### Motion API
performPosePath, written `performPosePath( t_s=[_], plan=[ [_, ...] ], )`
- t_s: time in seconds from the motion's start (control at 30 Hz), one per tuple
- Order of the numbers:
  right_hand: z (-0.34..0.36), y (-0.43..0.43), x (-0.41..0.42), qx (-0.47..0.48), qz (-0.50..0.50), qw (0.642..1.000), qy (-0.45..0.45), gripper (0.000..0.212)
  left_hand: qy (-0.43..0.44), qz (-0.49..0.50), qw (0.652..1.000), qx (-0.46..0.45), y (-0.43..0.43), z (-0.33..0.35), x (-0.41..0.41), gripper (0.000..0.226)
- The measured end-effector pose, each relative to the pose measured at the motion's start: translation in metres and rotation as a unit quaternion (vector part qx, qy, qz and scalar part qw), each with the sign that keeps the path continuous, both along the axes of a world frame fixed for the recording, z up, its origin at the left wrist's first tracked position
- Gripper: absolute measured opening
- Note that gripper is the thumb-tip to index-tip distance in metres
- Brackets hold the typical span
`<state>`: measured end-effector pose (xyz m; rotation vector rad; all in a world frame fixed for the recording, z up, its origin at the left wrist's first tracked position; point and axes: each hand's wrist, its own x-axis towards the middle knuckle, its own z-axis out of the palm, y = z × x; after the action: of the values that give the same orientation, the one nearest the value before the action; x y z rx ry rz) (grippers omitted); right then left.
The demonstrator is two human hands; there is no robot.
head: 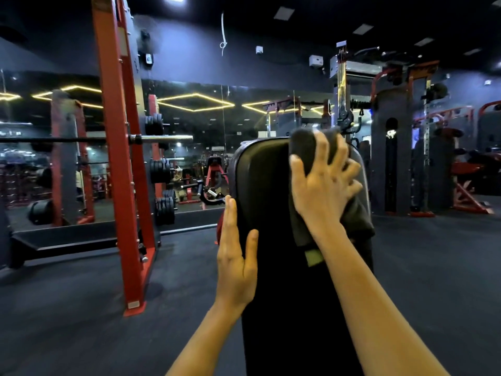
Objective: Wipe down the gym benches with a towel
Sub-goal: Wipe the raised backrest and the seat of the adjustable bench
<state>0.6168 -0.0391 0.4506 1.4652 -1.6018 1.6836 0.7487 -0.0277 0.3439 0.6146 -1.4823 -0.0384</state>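
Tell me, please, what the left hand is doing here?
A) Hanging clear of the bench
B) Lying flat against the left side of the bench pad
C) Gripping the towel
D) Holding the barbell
B: the left hand lies flat, fingers straight, against the left side of the bench pad, while the right hand spreads over the towel and presses it near the pad's top.

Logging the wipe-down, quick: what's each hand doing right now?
Left hand: open, flat against the bench pad's side.
Right hand: open, spread fingers pressing the towel onto the pad.
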Motion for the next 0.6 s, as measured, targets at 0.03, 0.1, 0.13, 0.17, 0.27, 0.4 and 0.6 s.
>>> performPosePath(
  t_s=[0.03, 0.1, 0.13, 0.17, 0.27, 0.4, 0.6],
  plan=[
    [0.005, 0.003, 0.012, -0.015, -0.001, 0.999, 0.050, 0.062, 0.001, 0.002, 1.000, -0.002, -0.001, -0.002, -0.001, 0.056],
    [-0.002, 0.007, 0.031, -0.064, 0.006, 0.984, 0.164, 0.058, 0.002, -0.004, 1.000, -0.002, -0.001, -0.007, -0.001, 0.056],
    [-0.015, 0.009, 0.037, -0.083, 0.007, 0.974, 0.211, 0.056, 0.004, -0.018, 1.000, 0.004, 0.000, -0.010, -0.001, 0.055],
    [-0.030, 0.011, 0.040, -0.101, 0.010, 0.963, 0.248, 0.056, 0.006, -0.035, 0.999, 0.010, 0.001, -0.014, 0.000, 0.054],
    [-0.073, 0.015, 0.027, -0.150, 0.016, 0.937, 0.314, 0.055, 0.015, -0.065, 0.997, 0.027, 0.005, -0.030, 0.005, 0.053],
    [-0.070, 0.013, 0.013, -0.116, 0.013, 0.972, 0.205, 0.054, -0.005, -0.058, 0.998, 0.028, 0.009, -0.048, 0.009, 0.053],
    [-0.061, 0.018, 0.042, -0.099, 0.007, 0.979, 0.180, 0.055, 0.043, -0.081, 0.995, 0.049, 0.012, -0.058, 0.005, 0.052]
  ],
)
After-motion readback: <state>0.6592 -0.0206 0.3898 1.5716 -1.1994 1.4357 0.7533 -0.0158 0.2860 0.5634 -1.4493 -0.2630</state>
